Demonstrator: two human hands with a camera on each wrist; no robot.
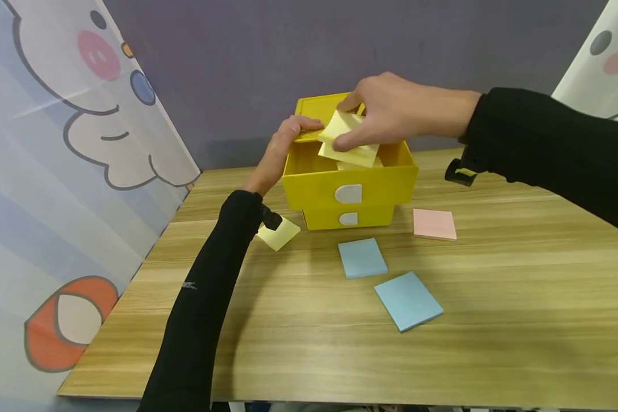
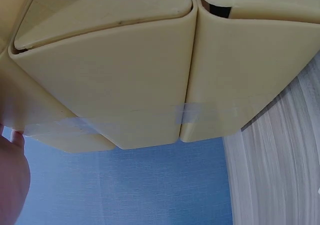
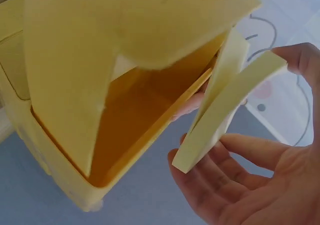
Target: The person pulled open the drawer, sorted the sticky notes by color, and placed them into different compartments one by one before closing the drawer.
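Yellow notes [image 1: 349, 139] in rt hand [image 1: 391, 111], over open drawer [image 1: 350, 171]

You see a bright yellow box [image 1: 350, 183] with pale grey tabs, pale yellow notes [image 1: 347, 140], two light blue pads [image 1: 362, 257], one pink pad [image 1: 434, 224], and a wood-grain table [image 1: 494, 343].

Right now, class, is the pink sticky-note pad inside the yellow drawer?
No, the pink pad lies on the table, right of the yellow drawer box.
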